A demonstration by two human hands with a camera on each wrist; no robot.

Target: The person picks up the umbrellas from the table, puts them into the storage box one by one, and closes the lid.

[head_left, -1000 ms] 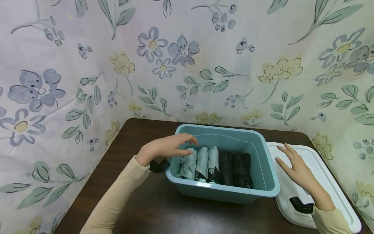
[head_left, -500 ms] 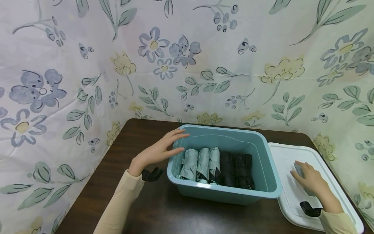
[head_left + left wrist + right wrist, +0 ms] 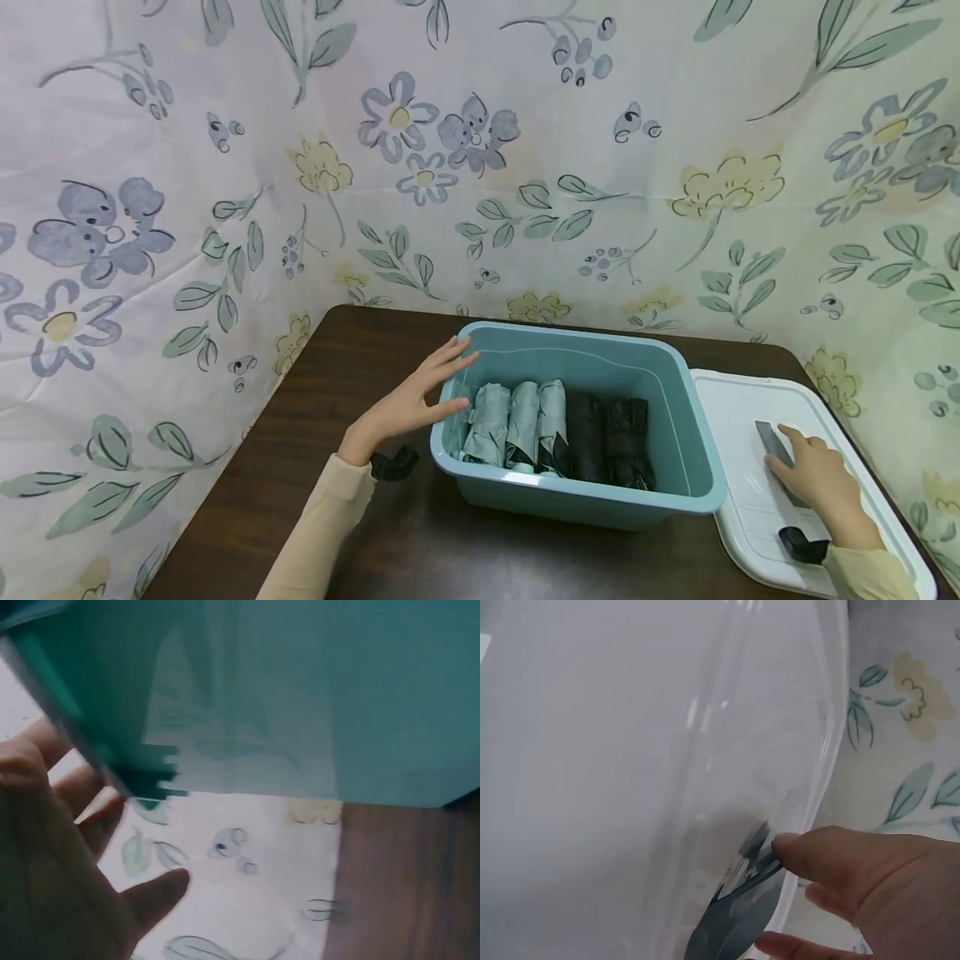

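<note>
A teal plastic bin (image 3: 540, 504) stands in the middle of the table, holding several rolled bundles that look like folded umbrellas. Pale teal bundles (image 3: 523, 425) lie at its left and black bundles (image 3: 607, 437) beside them. My left hand (image 3: 408, 404) has its fingers spread at the bin's left rim, thumb apart; in the left wrist view its fingers reach along the bin's edge. To the right, a white lid (image 3: 738, 500) lies flat. My right hand (image 3: 821, 483) pinches a grey handle strip (image 3: 772, 442) on the lid, thumb against its edge in the right wrist view (image 3: 735, 922).
The dark brown table (image 3: 420, 542) runs in front of the bin and to its left. A flowered cloth (image 3: 480, 167) hangs behind and at both sides, close to the table's edges. The lid lies right beside the bin's right end.
My left hand has drawn back from over the bundles to the bin's left rim. My right hand has moved right and down onto the grey handle strip, which now shows more.
</note>
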